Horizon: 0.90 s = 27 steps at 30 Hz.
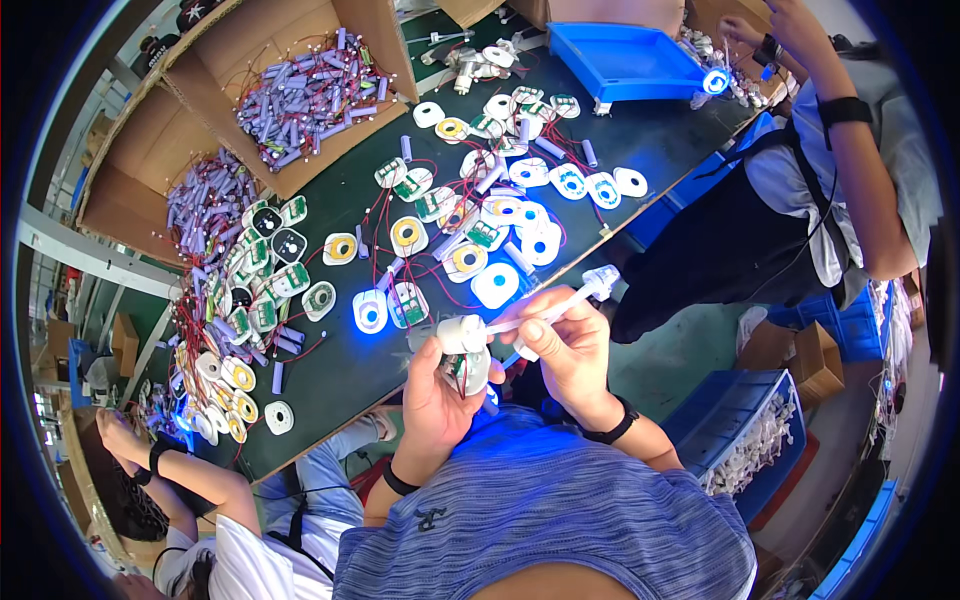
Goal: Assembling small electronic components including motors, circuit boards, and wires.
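In front of my chest, my left hand [440, 408] is closed around a small white plastic housing [461, 335]. Beneath it, against the same fingers, sits a rounded white part [466, 374] with a thin red wire; whether the two are joined I cannot tell. My right hand [572, 352] pinches a thin white plastic stem [562, 308] that ends in a wider, translucent head [600, 282] at the upper right. The stem's other end points at the housing and seems to touch it. On the dark green table [340, 385] just beyond lie white discs [496, 285] and circuit boards [407, 304].
Cardboard boxes at the far left hold piles of purple cylindrical cells [310, 100] with red wires. A blue tray [630, 62] stands at the back. Co-workers sit at left [215, 490] and right [850, 150]. A blue bin [720, 405] of white parts is at my right.
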{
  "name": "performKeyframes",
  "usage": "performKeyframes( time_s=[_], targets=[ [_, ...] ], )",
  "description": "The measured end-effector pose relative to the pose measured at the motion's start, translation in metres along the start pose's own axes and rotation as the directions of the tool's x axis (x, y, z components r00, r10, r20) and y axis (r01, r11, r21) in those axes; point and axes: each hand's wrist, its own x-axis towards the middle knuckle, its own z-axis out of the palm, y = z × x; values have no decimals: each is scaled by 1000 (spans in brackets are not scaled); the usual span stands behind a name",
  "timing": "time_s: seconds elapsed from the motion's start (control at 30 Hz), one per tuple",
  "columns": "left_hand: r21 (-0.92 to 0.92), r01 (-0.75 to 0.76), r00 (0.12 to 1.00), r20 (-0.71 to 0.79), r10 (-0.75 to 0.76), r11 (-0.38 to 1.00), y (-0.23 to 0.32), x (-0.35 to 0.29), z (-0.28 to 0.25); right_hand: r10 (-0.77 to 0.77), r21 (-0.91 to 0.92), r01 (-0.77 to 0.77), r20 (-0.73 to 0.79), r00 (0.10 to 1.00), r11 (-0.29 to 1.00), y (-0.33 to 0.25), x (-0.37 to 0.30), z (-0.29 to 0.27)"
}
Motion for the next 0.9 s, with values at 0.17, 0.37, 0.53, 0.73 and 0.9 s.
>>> performKeyframes(
  time_s=[0.17, 0.37, 0.53, 0.73, 0.9],
  targets=[
    [59, -33, 999, -19, 35, 998, -3, 0, 4, 78, -33, -77, 24, 997, 997, 1, -2, -1],
    [119, -37, 999, 22, 34, 992, -4, -1, 0, 83, -93, -82, 6, 997, 992, 0, -5, -2],
    [117, -35, 999, 6, 34, 993, -3, -1, 1, 87, -63, -86, 16, 996, 994, 1, -5, -2],
    [200, -46, 997, -49, 57, 979, -4, -1, 6, 106, -90, -102, 33, 994, 991, -2, -5, -4],
    [282, -71, 994, -65, 93, 957, -4, -4, 12, 57, -154, -48, 51, 997, 987, -7, -6, -1]
  ],
)
